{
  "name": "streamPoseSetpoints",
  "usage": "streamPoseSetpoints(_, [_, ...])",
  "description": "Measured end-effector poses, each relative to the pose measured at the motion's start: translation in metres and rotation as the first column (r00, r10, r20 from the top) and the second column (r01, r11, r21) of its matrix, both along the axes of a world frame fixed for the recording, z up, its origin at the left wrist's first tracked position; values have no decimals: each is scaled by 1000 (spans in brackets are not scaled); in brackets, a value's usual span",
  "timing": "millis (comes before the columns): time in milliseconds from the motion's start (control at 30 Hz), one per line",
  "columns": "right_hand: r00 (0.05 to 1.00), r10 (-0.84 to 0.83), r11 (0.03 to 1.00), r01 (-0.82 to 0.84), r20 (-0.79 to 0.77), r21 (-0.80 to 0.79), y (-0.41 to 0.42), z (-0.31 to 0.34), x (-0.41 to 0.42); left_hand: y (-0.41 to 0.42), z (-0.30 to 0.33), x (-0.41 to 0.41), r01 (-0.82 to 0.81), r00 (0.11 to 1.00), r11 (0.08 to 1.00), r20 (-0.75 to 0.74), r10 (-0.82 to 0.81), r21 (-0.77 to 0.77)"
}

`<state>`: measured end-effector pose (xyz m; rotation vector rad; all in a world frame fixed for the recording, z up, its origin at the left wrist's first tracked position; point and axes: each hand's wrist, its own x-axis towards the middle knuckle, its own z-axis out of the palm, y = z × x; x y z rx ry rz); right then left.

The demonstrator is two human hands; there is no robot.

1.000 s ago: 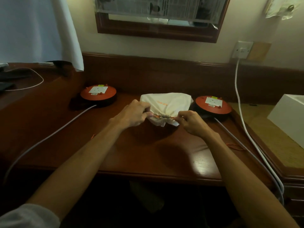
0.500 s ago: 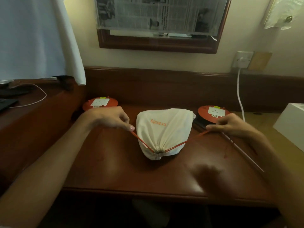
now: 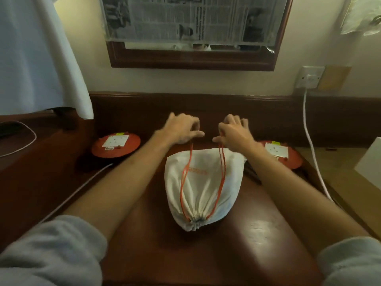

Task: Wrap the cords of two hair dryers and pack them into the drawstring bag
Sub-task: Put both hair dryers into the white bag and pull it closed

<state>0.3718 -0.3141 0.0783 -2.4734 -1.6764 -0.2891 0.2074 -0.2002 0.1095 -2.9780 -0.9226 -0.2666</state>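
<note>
A white drawstring bag (image 3: 203, 186) with orange lettering lies full on the wooden desk (image 3: 257, 244), its gathered mouth cinched tight and pointing toward me. Two orange drawstrings (image 3: 222, 176) run from the mouth up over the bag. My left hand (image 3: 181, 131) pinches the left string beyond the bag's far end. My right hand (image 3: 235, 134) pinches the right string there. The hair dryers are hidden inside the bag.
Round orange cable reels stand on both sides, one at the left (image 3: 116, 144) and one at the right (image 3: 280, 153). A white cable (image 3: 309, 137) hangs from the wall socket (image 3: 309, 77). A white box (image 3: 369, 162) sits at far right. A framed mirror (image 3: 191, 32) hangs above.
My hands moved from pulling the strings out sideways to carrying them forward over the bag, meeting beyond its far end. The bag's mouth stays cinched.
</note>
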Motion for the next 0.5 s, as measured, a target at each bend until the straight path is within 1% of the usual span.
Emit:
streamPoseSetpoints(33, [1000, -18, 1000, 17, 20, 17, 2, -15, -5, 2, -19, 3, -3, 1000, 998, 25, 5, -66])
streamPoseSetpoints(100, [998, -55, 992, 56, -11, 110, -4, -38, -16, 5, -51, -2, -22, 988, 979, 148, 53, -204])
streamPoseSetpoints(167, [988, -88, 977, 111, -128, 185, -15, -56, -28, -2, -75, -14, -32, 959, 951, 260, 117, -308])
streamPoseSetpoints(233, [960, -119, 970, 167, -254, 177, -26, -74, -40, -18, -98, -25, -59, 958, 933, 243, 153, -355])
streamPoseSetpoints(300, [932, -131, 977, 179, -338, 115, -34, -92, -48, -33, -123, -31, -87, 971, 936, 179, 156, -342])
streamPoseSetpoints(367, [920, -121, 989, 146, -373, 39, -36, -111, -49, -41, -145, -33, -109, 975, 959, 161, 155, -263])
streamPoseSetpoints(500, [905, -79, 992, 113, -417, 57, -32, -131, -46, -44, -163, -33, -127, 944, 975, 280, 176, -184])
